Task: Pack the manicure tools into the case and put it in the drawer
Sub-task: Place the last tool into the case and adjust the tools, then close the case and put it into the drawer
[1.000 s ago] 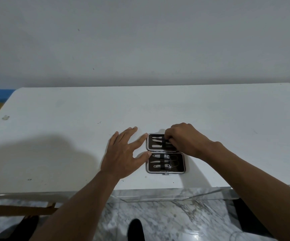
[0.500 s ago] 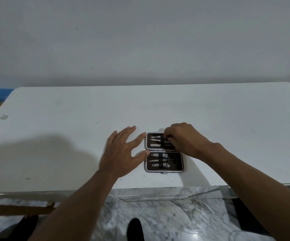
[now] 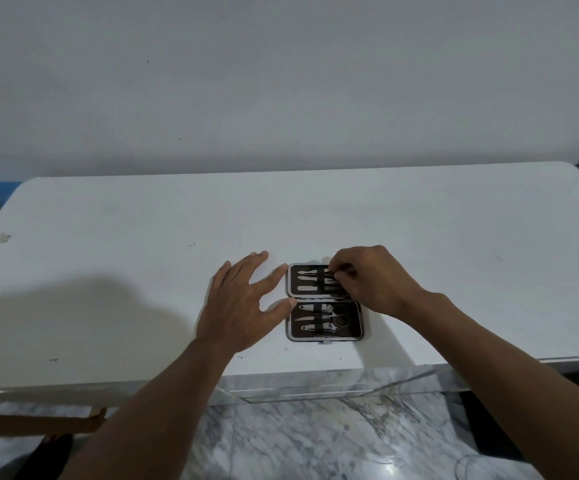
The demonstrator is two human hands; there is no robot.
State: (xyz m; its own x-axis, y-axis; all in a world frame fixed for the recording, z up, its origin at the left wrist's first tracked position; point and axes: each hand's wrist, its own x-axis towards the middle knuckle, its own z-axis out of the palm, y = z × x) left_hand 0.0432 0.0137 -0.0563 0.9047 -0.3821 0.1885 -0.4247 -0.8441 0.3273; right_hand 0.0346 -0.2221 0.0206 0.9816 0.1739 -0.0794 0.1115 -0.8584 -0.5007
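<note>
Right-hand fingers (image 3: pixel 340 273) are curled and pinch the right end of a slim tool (image 3: pixel 306 271) in the far half of the open case (image 3: pixel 351 330); which strap slot it occupies is too small to tell. The right hand (image 3: pixel 376 282) covers that half's right end, with its wrist crossing the case's right edge. The tool's long axis runs left to right, parallel to the other tools (image 3: pixel 307 289) under the centre strap, so any seating push is judged to travel leftward along that axis. The left hand (image 3: pixel 239 306) lies flat with spread, straight fingers on the table (image 3: pixel 125 271), just beside the case. Its index fingertip (image 3: pixel 280 271) meets the far half's left rim and its thumb (image 3: pixel 288 304) meets the near half's left rim, bracing against that push. The near half holds scissors (image 3: pixel 340 315) and clippers (image 3: pixel 326 308). The hinge runs left to right between the halves, so closing is judged to fold the far half toward the person, and the right hand is the nearer for that. No drawer can be clearly identified.
</note>
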